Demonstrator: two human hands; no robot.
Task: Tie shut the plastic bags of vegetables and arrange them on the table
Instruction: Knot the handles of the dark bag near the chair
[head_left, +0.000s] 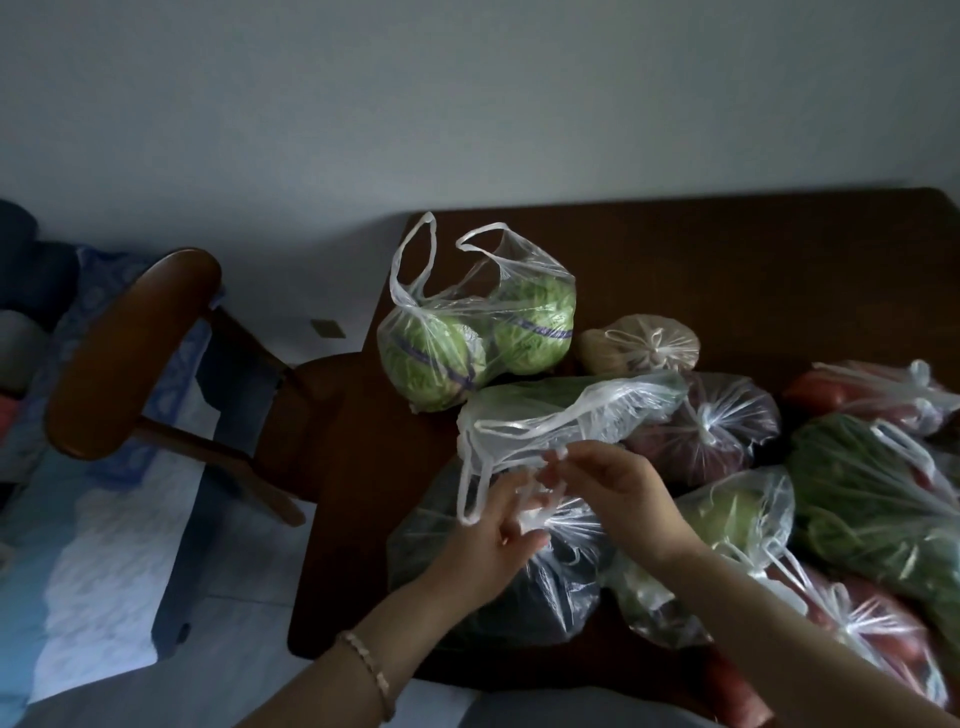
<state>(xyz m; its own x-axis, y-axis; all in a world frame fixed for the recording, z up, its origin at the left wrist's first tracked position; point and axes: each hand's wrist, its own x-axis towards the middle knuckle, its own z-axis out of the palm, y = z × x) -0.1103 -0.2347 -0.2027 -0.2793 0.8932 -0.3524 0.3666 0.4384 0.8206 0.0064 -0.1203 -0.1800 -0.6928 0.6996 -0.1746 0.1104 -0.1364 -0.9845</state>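
Clear thin plastic bag of dark vegetables (524, 603) sits at the near left corner of a dark brown wooden table (727, 260). Its film is crinkled and glossy, and it is drawn up into a tight gathered neck. The contents look blackish and rounded, but the dim light hides what they are.

The left hand (488, 535) curls its fingers round the twisted white neck and holds it. The right hand (618, 493) pinches a thin strand of plastic handle at its fingertips, just above the neck. That strand seems to belong to this same bag. A beaded bracelet (370, 673) circles the left wrist.

Just behind the hands lies an untied bag of long green vegetables (571, 410), its loose handle loops drooping over the left hand. Further back stands an open bag of two round pale green cabbages (467, 348), its handles sticking up.

To the right, knotted bags crowd together and touch:
- a small bag of tan lumps (644, 345)
- a bag of dark purple-red produce (711, 436)
- a bag of red vegetables (878, 395) at the far right
- a bag of leafy greens (872, 499)
- a bag holding something pale green (737, 514)
- a near bag of red produce (878, 639)

A curved-back wooden chair (130, 343) stands left of the table, in front of blue patterned fabric (104, 545).
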